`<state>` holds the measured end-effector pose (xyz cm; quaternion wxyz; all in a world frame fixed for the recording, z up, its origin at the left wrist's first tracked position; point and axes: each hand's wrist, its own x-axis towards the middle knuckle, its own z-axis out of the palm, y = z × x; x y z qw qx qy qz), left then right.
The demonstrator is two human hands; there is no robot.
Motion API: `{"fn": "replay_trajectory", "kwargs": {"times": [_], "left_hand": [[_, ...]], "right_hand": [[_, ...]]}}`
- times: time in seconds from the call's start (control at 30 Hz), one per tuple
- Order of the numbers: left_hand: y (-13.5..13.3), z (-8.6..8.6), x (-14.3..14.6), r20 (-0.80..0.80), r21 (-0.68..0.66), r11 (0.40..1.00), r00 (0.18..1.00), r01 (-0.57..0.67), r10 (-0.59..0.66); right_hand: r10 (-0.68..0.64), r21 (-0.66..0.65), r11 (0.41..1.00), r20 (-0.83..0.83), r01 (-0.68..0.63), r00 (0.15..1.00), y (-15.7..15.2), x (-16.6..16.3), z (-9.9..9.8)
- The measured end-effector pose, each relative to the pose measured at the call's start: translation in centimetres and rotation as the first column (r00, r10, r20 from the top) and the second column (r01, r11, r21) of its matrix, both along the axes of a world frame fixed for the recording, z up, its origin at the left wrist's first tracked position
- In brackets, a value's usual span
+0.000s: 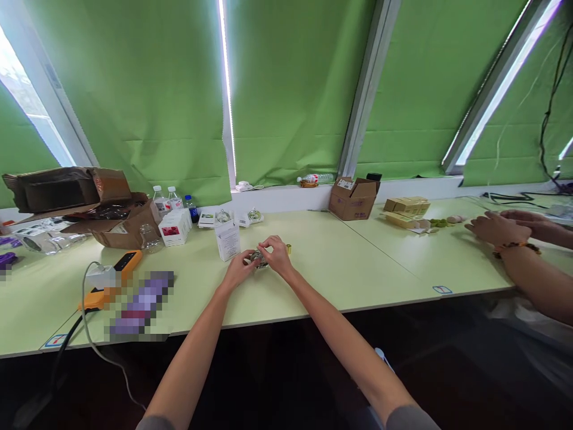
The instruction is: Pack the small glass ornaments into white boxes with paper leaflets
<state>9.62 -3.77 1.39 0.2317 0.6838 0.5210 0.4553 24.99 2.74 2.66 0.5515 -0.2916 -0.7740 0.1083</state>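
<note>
Both hands meet over the table around a small shiny, silvery object (258, 258), mostly covered by fingers, so its exact kind is not clear. My left hand (239, 267) grips it from the left side. Fingers of my right hand (276, 254) pinch at its upper right part. A small gold cylinder (289, 248) stands just right of my right hand. Behind my left hand a white printed box (228, 240) stands upright. Shiny clear ornament-like pieces (222, 215) sit around the white boxes at the back.
Left are an open brown carton (120, 224), white boxes (174, 228), bottles (191, 209), an orange power strip (128, 263) with cables, and a pixelated purple item (143, 303). Another carton (353, 200) and yellow boxes (406, 210) stand right, near another person's hands (505, 228).
</note>
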Motion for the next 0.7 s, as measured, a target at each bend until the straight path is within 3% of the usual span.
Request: {"fn": "replay_trajectory", "kwargs": {"times": [0.7], "left_hand": [[-0.10, 0.01, -0.01, -0.005, -0.006, 1.000, 1.000, 0.008, -0.008]], "right_hand": [[0.020, -0.040, 0.999, -0.062, -0.023, 0.998, -0.50, 0.12, -0.27]]}}
